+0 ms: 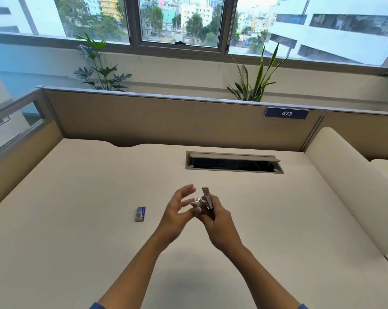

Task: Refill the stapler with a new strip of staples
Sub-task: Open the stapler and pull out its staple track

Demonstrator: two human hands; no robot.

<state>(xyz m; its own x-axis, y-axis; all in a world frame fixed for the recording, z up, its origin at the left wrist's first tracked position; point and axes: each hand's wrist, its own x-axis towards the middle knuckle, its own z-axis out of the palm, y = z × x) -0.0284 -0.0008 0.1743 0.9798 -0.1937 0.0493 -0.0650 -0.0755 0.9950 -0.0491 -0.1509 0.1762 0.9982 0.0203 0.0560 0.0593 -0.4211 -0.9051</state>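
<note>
**Mid-air, stapler in the right hand, box lying on the surface**

Both hands are raised above the middle of the pale surface (77, 219), close together, with bare forearms reaching in from the near edge. The right hand (215, 219) is wrapped around the lower part of the stapler (207, 200), which stands nearly upright, its dark and metal top end poking out above the fingers. The left hand (177, 210) sits just beside it, thumb and one finger pinching a small silvery piece (198, 200) right against the stapler, the other fingers spread and lifted. Whether that piece is a staple strip or part of the stapler cannot be told.

A small blue and grey staple box (140, 213) lies flat on the surface, to the left of the hands and apart from them, roughly midway between the near and far edges.

Toward the far edge, right of centre, a cable hatch (233, 162) is set into the surface with its flap open. Behind it rises a tan partition bearing a blue plate marked 473 (286, 113).
</note>
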